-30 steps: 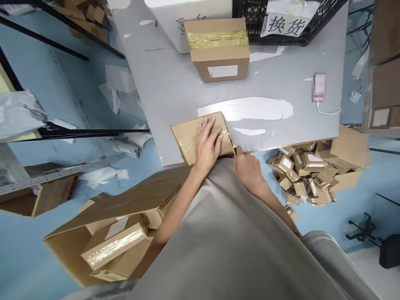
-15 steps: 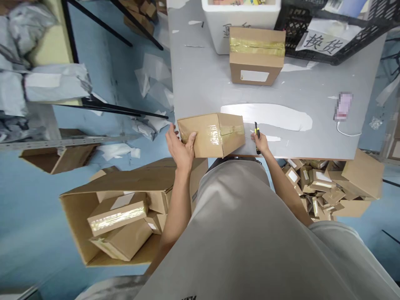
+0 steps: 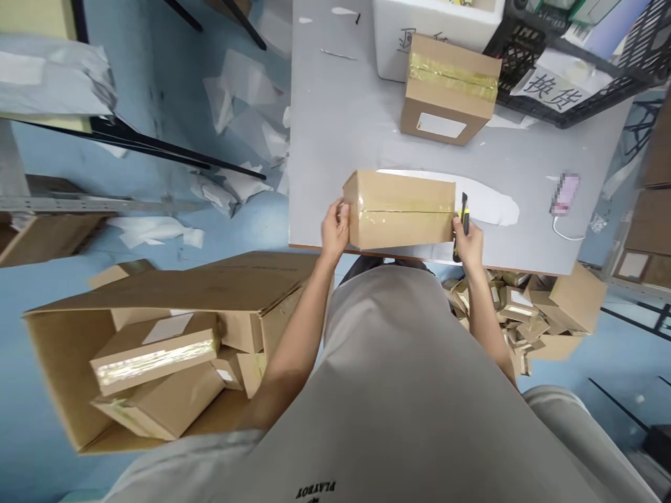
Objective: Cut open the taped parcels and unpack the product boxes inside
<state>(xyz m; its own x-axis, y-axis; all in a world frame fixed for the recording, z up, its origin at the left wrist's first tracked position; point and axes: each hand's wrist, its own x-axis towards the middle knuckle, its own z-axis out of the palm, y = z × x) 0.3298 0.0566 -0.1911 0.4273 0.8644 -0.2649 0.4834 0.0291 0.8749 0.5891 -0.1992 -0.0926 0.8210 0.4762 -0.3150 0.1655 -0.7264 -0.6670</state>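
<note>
A taped cardboard box [image 3: 403, 213] lies at the front edge of the grey table, its taped seam facing up and running left to right. My left hand [image 3: 335, 229] grips the box's left end, fingers against its side. In my right hand [image 3: 469, 244] is a black and yellow box cutter [image 3: 462, 227], held upright in the closed fingers. That hand also touches the box's right end. Behind the box lies a white sheet of paper [image 3: 487, 201], partly covered by it.
Another taped box [image 3: 451, 91] stands farther back, before a white foam bin [image 3: 437, 42] and a black crate [image 3: 566, 70]. A blurred pink device [image 3: 565, 194] with a cable lies right. Large cartons of boxes [image 3: 183, 293] [image 3: 571, 300] stand below the table on both sides.
The box has turned and shifted right, so its long taped seam now faces up. My right hand has come against its right end with the box cutter. The view has shifted slightly.
</note>
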